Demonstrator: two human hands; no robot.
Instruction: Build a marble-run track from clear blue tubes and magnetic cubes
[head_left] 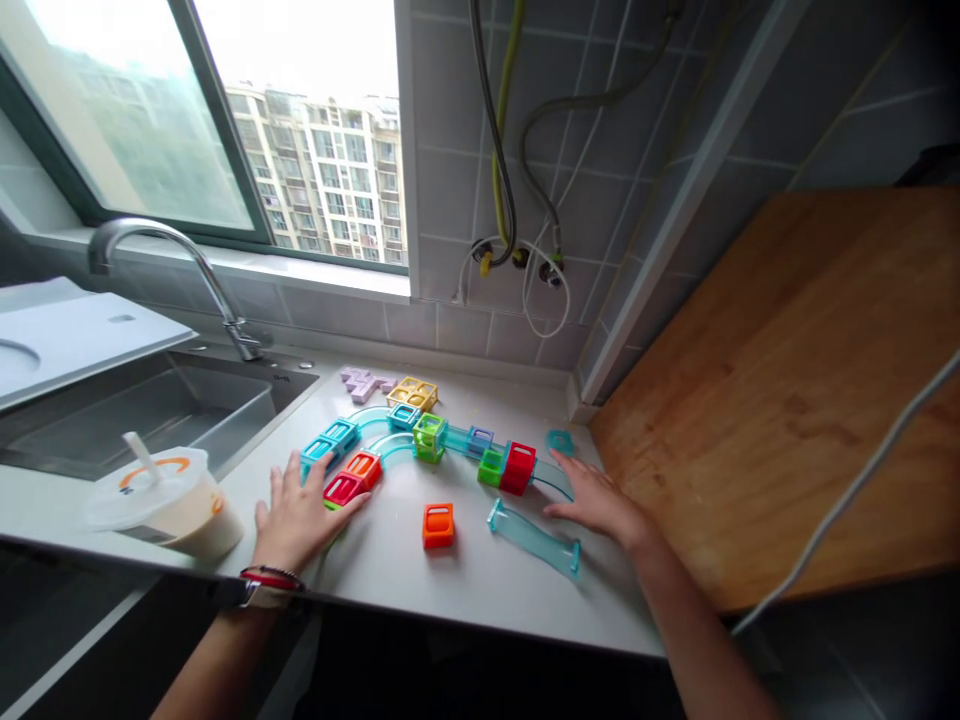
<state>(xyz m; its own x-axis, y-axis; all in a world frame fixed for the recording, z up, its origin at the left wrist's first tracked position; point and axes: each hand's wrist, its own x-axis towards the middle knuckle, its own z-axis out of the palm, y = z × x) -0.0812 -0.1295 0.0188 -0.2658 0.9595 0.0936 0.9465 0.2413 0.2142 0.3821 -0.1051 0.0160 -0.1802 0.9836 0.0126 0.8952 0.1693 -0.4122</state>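
My left hand [296, 515] lies with spread fingers at the left end of a toy track layout. Its fingertips reach a blue block [330, 440], and its thumb is at a red block [346, 488]. At the right end, my right hand [596, 500] has thumb and fingers on either side of a clear blue curved track piece [553, 478], which joins a red cube block [518, 467]. Green blocks [430, 438] and an orange block [364, 467] sit along the layout. Nearer me lie a loose orange block [438, 525] and a loose clear blue track [534, 540].
A lidded drink cup [172, 500] with a straw stands left, by the sink [217, 400] and faucet [180, 240]. Purple pieces [364, 383] and a yellow frame block [414, 392] lie behind. A wooden board [810, 400] leans at right, with a white cable [855, 495] before it.
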